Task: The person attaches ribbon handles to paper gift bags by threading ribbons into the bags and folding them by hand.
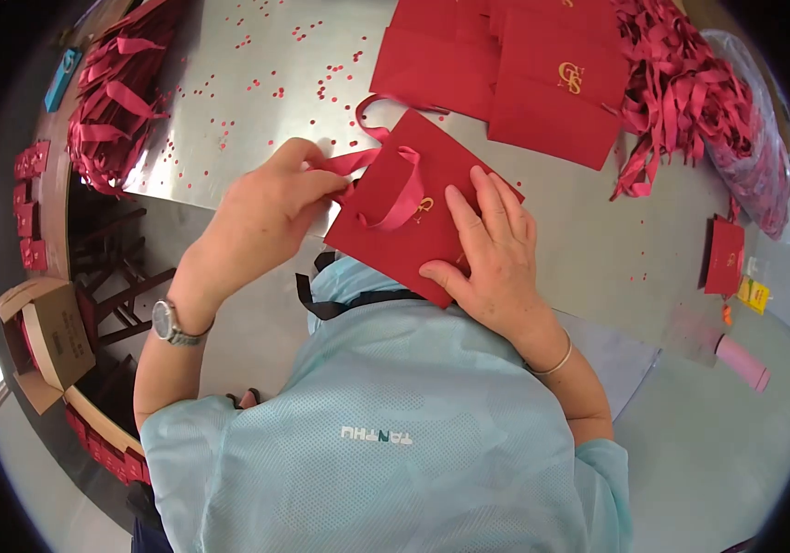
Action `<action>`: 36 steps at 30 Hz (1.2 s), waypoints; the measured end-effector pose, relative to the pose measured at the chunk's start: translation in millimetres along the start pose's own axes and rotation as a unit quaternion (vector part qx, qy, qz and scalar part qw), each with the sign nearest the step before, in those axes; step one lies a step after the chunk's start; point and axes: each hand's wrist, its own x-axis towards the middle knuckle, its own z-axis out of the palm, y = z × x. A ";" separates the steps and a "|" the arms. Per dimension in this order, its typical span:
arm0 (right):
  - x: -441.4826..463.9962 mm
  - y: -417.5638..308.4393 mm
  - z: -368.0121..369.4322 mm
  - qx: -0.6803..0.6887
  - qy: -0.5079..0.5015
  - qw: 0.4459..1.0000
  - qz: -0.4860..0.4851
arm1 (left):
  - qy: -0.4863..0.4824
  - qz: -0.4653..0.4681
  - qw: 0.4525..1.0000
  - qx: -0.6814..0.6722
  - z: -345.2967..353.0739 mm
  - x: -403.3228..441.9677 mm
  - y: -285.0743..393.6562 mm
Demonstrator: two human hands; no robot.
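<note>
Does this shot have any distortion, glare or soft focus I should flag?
Head view: strong fisheye curving, with dark corners; head view: pale glare on the upper left of the metal table, and a blown-out patch at the lower left edge; head view: left hand, right hand and red bag look fairly sharp.

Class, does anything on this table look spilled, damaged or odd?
Yes: small red dots lie scattered across the shiny tabletop, mostly beyond the left hand, resembling loose scraps rather than anything set out. The red bag under the right hand shows no obvious damage.
</note>
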 end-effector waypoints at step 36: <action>2.6 1.8 -0.6 -0.016 -0.029 0.999 -0.008 | 0.162 0.065 0.977 0.119 21.0 39.8 -37.1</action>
